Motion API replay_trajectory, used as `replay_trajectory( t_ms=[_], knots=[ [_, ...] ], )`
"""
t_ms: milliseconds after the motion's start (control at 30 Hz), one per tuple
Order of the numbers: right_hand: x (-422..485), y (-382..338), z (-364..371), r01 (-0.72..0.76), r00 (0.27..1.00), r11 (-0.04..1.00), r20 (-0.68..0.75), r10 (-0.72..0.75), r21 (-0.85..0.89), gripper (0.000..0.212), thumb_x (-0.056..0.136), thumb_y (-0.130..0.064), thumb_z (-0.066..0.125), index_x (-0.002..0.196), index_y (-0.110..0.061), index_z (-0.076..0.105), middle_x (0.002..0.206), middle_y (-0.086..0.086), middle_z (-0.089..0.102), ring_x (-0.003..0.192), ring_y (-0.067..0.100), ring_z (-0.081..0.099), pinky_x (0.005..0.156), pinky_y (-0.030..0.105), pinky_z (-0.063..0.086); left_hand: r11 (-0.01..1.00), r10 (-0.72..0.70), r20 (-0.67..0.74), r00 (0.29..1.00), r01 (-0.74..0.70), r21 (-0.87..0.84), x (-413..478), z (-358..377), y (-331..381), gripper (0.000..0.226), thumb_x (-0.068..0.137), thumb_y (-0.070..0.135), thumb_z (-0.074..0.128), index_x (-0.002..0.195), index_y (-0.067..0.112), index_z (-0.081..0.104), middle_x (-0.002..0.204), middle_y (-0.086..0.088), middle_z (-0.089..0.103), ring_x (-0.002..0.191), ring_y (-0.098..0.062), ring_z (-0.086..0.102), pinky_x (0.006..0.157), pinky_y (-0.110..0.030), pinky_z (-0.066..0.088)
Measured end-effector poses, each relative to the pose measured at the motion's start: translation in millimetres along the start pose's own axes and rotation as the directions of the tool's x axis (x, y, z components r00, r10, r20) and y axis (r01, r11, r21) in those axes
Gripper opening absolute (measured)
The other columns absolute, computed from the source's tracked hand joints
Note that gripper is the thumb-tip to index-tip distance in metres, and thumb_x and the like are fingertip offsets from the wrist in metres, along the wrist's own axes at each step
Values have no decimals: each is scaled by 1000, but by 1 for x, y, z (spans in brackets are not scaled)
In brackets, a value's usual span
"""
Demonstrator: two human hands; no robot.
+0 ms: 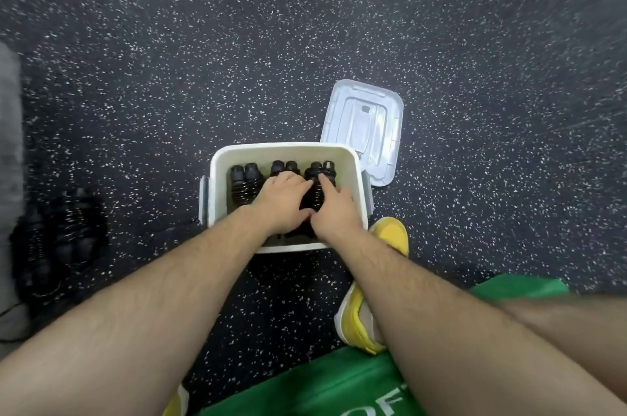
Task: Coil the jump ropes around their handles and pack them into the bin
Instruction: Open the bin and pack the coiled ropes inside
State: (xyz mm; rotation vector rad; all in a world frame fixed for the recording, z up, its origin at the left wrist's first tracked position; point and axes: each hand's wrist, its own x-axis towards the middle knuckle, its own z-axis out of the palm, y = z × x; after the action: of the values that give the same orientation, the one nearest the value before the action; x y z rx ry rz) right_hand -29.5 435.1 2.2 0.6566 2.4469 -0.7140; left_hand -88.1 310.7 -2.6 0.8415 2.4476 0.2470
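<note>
Bin [286, 146]: three coiled bundles packed. Left hand [281, 202], fingers curled over middle bundle [283, 167]; right hand [336, 213], fingers pinching right bundle [322, 169]. Outstanding: more coiled ropes [57, 229], blurred, on floor [203, 59]; lid [366, 123] off.

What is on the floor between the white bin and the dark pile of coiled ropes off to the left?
Nothing. In the head view, only bare speckled floor lies between the bin and the rope pile.

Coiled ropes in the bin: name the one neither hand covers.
The leftmost bundle: the left hand covers the middle one, the right hand holds the rightmost.
</note>
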Motion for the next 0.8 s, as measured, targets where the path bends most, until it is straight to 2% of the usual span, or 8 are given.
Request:
replay_trajectory(
  t_ms=[100,200,267,333,400,567,700,800],
  knots=[
    [8,5,3,-18,1000,1000,21,18,-18,89,90,-20,64,158,-40,10,151,12,33,135,32,42,105,45,47,999,9,27,1000,-10,32,3,4,2,76,97,50,55,160,21,23,160,2,32,148,-23,20,121,-41,16],
    [3,-3,-7,10,1000,989,9,-9,-145,78,93,-25,59,158,-32,17,152,12,31,135,32,40,103,45,47,999,0,-24,1000,-1,-42,1,-1,6,69,97,42,58,157,20,32,156,1,38,144,-25,28,118,-41,22],
    [-6,-16,-14,112,984,961,-108,-143,-252,58,95,-23,51,150,-25,34,143,11,40,128,31,43,99,43,46,989,-23,-130,991,3,-145,-6,-11,5,53,95,31,59,145,17,47,142,-3,52,132,-28,41,111,-42,33],
    [-13,-31,-19,245,924,920,-215,-317,-306,39,95,-21,44,134,-22,48,131,8,51,118,29,48,94,40,44,974,-70,-247,967,13,-227,-18,-25,1,32,92,19,57,124,13,60,123,-6,61,117,-30,50,98,-44,41],
    [-19,-49,-23,319,887,904,-247,-391,-283,35,96,-21,41,131,-23,50,125,5,57,115,30,51,91,41,45,967,-107,-330,938,21,-254,-35,-39,-9,26,90,14,55,116,13,61,115,-6,63,110,-30,53,92,-44,44],
    [-42,-105,-8,464,843,864,-201,-498,-194,48,103,-27,38,151,-27,35,137,5,50,124,29,45,90,44,48,963,-224,-454,863,125,-238,-91,-65,-53,36,97,18,51,132,18,59,122,0,62,114,-23,52,101,-41,43],
    [-60,-161,33,590,787,792,-112,-607,-155,50,105,-28,35,155,-24,32,138,4,52,123,30,48,93,42,47,923,-369,-472,801,256,-287,-145,-63,-99,34,98,23,51,130,17,59,124,-1,62,114,-23,53,100,-41,44],
    [-71,-204,70,647,753,743,-10,-658,-173,54,104,-24,37,157,-22,28,138,7,51,120,34,50,99,42,43,849,-521,-456,722,381,-366,-177,-51,-137,30,99,22,48,126,17,62,119,-4,63,110,-28,55,95,-43,45]
  ],
)
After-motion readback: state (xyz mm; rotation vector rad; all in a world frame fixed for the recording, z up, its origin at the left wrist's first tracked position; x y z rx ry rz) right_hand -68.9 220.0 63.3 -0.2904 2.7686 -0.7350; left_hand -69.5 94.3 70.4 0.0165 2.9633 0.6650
